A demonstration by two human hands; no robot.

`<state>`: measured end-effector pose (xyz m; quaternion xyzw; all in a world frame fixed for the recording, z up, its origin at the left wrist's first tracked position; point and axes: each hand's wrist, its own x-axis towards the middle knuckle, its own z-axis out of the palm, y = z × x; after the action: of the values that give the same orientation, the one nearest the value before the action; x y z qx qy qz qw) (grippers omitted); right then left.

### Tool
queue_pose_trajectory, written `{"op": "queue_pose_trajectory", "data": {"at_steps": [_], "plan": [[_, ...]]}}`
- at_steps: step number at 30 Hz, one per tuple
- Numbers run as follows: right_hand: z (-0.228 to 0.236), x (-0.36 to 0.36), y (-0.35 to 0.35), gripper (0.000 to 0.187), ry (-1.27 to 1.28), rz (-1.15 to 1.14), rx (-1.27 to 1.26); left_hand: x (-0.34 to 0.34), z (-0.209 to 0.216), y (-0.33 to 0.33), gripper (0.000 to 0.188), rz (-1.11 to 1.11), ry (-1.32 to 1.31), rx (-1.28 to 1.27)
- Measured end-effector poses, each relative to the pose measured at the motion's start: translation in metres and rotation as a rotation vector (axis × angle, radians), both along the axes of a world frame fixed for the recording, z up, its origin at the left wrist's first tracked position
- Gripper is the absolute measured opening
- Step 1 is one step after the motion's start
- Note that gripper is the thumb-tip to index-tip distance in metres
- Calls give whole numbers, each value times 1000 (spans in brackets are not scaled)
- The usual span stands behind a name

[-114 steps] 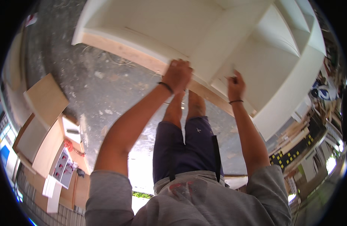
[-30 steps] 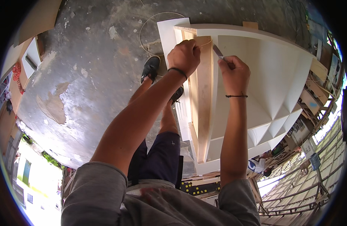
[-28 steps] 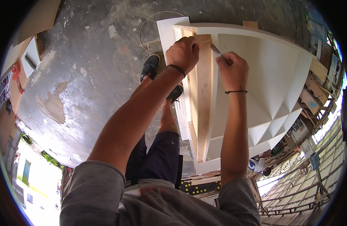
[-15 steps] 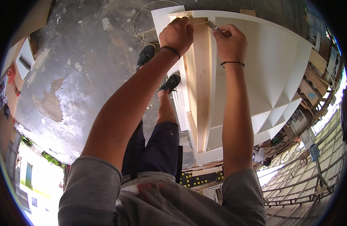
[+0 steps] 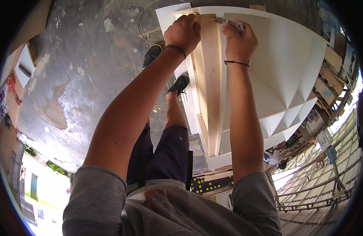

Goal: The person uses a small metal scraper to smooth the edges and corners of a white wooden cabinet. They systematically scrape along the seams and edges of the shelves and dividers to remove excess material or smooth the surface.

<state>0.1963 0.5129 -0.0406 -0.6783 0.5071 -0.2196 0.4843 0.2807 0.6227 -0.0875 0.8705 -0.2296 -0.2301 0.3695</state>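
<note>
My left hand (image 5: 183, 31) is closed at the far end of a pale wooden board (image 5: 210, 70), pinching a thin pale strip (image 5: 208, 20). The strip stretches right, across the board. In my right hand (image 5: 242, 41) is a grey metal utility knife (image 5: 235, 25), gripped between thumb and fingers. Its narrow tip points left and sits close to the strip's right end; whether they touch I cannot tell. The board stands along the left side of a large white panel structure (image 5: 274, 59). My left fingertips are partly hidden behind the knuckles.
Below lies a stained grey concrete floor (image 5: 91, 70), with a thin looped cable (image 5: 139, 23) beyond my feet. Wood offcuts (image 5: 327, 78) are piled at the right. Another person (image 5: 274, 158) is farther off at the lower right. White triangular dividers (image 5: 282, 122) are on the structure's near part.
My right hand has shifted slightly up and left and turned the knife, showing more of its flat handle. My left hand has moved a little up and left, still pinching the strip.
</note>
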Motion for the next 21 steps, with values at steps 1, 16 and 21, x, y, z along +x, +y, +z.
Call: {"op": "queue_pose_trajectory", "data": {"at_steps": [1,16,21], "plan": [[-6,-2,0,21,-28,-9,-10,0,3,-1,17,-5,7,6],[-15,10,18,6,143,36,-469,0,6,3,17,-28,41,-10],[-17,8,20,3,79,47,-571,-4,11,4,19,-39,24,-47]]}}
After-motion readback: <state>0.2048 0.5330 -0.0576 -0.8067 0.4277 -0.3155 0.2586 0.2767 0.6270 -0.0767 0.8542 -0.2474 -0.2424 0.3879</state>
